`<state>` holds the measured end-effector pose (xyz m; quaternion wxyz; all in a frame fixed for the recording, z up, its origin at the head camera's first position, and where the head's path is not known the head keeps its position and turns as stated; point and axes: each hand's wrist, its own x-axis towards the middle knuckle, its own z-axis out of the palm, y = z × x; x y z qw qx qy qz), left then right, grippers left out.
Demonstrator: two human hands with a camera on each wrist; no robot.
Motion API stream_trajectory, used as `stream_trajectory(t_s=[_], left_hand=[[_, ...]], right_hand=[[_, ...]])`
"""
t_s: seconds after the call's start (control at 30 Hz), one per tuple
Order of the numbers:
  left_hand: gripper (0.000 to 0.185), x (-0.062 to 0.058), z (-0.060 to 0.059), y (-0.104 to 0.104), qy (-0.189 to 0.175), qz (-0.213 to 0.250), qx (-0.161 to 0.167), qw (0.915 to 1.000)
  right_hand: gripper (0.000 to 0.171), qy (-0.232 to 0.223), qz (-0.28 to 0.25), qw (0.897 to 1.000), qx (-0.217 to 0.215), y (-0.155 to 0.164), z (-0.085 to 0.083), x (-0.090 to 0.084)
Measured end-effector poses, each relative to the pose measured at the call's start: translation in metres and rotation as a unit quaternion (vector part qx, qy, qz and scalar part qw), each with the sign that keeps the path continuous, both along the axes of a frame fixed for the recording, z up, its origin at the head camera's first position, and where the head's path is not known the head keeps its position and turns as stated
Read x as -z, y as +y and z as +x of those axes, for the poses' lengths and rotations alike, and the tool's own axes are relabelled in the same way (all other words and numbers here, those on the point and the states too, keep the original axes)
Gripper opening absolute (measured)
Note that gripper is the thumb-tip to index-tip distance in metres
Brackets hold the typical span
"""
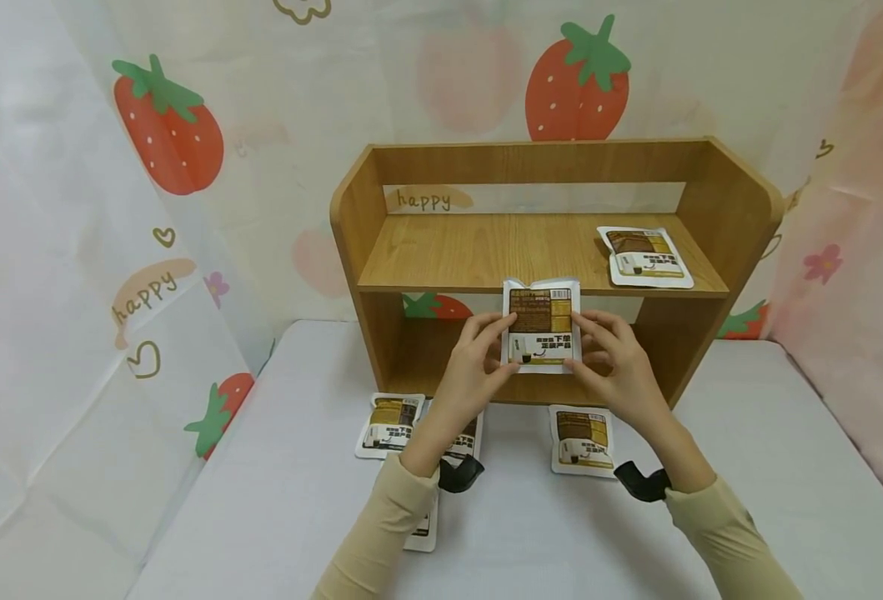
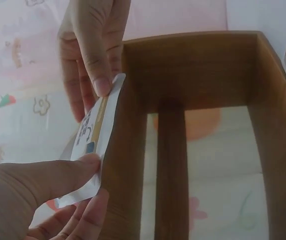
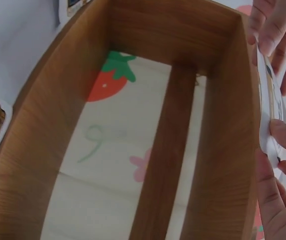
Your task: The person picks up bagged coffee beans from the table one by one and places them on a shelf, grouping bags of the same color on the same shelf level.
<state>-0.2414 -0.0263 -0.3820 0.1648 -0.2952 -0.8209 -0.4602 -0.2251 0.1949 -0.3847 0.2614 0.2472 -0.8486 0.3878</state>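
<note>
Both hands hold one flat white-edged packet (image 1: 540, 327) with a brown and yellow label, in front of the upper board of a wooden shelf (image 1: 479, 250). My left hand (image 1: 474, 360) pinches its left edge between thumb and fingers. On the opposite edge, my right hand (image 1: 615, 363) grips it the same way. In the left wrist view the packet (image 2: 95, 135) is seen nearly edge-on, with the left hand (image 2: 48, 195) below and the right hand (image 2: 95, 45) above. The right wrist view shows the packet (image 3: 267, 105) beside the shelf's edge.
A similar packet (image 1: 647, 257) lies on the upper board's right end. On the white table (image 1: 261, 500), one packet (image 1: 582, 442) lies right of centre. Several more lie at left, such as a packet (image 1: 391, 425) partly overlapped by the left arm. Printed cloth hangs behind.
</note>
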Motion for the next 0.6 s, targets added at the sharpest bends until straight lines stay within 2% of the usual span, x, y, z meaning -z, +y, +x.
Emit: stream_trajectory(t_s=[0.33, 0.6], left_hand=[[0.066, -0.023, -0.004, 0.005, 0.0, -0.029, -0.014, 0.9995], [0.073, -0.032, -0.013, 0.007, 0.008, -0.051, -0.038, 0.9979]], right_hand=[[0.061, 0.0, 0.013, 1.0, -0.005, 0.003, -0.008, -0.02], [0.044, 0.002, -0.025, 0.999, -0.033, 0.002, -0.017, -0.033]])
